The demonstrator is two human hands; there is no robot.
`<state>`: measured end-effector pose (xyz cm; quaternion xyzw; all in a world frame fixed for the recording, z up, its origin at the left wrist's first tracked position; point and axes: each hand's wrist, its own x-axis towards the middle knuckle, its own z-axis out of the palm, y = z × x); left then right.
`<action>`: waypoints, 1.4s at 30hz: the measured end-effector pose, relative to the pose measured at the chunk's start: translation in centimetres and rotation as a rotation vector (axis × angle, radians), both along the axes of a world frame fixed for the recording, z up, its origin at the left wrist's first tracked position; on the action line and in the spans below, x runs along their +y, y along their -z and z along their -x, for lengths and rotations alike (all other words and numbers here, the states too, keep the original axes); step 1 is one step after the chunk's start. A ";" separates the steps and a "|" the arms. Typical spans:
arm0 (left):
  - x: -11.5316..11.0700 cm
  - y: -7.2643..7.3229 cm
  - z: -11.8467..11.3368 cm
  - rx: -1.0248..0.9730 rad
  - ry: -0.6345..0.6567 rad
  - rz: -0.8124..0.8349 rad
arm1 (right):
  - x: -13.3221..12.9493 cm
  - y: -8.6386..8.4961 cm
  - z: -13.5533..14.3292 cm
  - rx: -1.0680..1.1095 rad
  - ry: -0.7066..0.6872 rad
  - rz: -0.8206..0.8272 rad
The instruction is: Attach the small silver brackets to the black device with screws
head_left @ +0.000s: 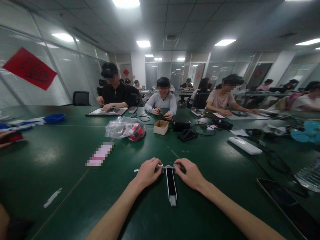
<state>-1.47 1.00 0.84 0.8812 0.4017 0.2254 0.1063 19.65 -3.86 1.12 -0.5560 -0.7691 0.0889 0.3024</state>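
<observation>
A narrow device (pixel 171 183) lies lengthwise on the green table between my hands, with a white frame, a long black face and a grey block at its near end. At its far left corner, my left hand (pixel 149 171) is closed in a pinch on a small white piece (pixel 160 165). Thumb and fingers of my right hand (pixel 190 174) are pinched at the far right corner; what they grip is too small to make out. Thin clear or whitish bits show between the fingertips and the device. A small white scrap (pixel 136 170) sits beside my left hand.
Beyond my hands are a plastic bag with red and black contents (pixel 127 128), a small open box (pixel 160 127) and a black stand (pixel 187 135). To the right lie a white power bank (pixel 245 145), cables and a dark phone (pixel 287 203). People sit across the table.
</observation>
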 end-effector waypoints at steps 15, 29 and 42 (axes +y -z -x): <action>1.0 0.7 0.7 -0.129 -0.118 -0.064 | 1.2 -0.1 -0.5 -0.078 0.261 0.203; 1.5 1.6 0.2 -0.084 -0.124 -0.016 | 6.8 0.1 -23.1 -0.237 0.954 0.355; 1.8 1.9 0.2 -0.071 -0.130 0.007 | 9.6 1.9 -26.1 -0.494 0.716 0.273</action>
